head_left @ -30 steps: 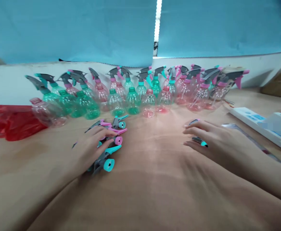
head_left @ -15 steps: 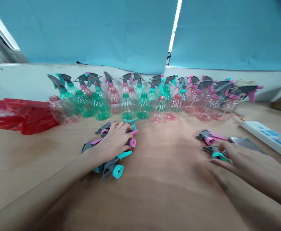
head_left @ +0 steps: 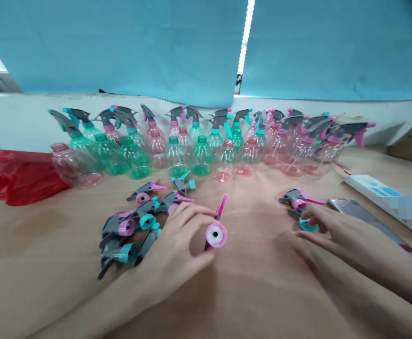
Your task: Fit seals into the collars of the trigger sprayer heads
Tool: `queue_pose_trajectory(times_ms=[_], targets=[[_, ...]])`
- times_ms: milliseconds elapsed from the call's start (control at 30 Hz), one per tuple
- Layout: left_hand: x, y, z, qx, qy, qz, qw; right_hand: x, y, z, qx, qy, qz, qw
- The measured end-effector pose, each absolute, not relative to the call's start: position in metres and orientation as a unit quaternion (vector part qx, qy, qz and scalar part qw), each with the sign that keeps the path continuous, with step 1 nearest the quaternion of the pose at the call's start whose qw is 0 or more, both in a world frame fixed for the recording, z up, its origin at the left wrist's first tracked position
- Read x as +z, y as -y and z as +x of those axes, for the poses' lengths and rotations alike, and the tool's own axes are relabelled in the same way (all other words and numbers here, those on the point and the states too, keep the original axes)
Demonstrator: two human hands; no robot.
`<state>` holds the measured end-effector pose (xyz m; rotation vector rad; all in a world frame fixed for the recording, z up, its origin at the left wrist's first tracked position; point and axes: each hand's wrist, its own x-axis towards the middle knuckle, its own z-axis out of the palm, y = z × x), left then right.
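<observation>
- Step in hand, as judged: spray heads are being handled one by one at the counter [head_left: 251,292]; the one in the left hand is lifted from the surface.
- Left hand [head_left: 176,247]: holding the pink-collared spray head [head_left: 216,235] between thumb and fingers, collar opening facing the camera.
- Right hand [head_left: 336,230]: thumb and forefinger set narrow at the teal-collared spray head [head_left: 309,225]; cannot tell whether it is gripped.
- Loose spray heads [head_left: 126,228] lie beside the left hand; open bottles [head_left: 202,159] stand behind.
- Next move, as judged, calls for a steady hold on the pink collar and clearance from the loose heads.
</observation>
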<state>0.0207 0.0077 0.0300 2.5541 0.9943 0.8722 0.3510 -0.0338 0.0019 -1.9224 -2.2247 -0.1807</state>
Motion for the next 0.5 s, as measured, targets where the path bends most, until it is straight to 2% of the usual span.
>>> queue_pose_trajectory(times_ms=[133,233,367,500], targets=[[0.017,0.005,0.038,0.315,-0.370,0.858,0.165,0.030,0.034,0.318,0.046,0.777,-0.619,0.103],[0.008,0.009,0.050,0.305,-0.389,0.848,0.191,0.052,0.031,0.286,0.117,0.832,-0.531,0.106],[-0.002,0.010,0.057,0.303,-0.390,0.841,0.222,0.065,0.021,0.257,0.130,0.896,-0.406,0.127],[-0.007,0.008,0.056,0.300,-0.395,0.833,0.247,0.067,0.007,0.246,0.154,0.905,-0.380,0.113]])
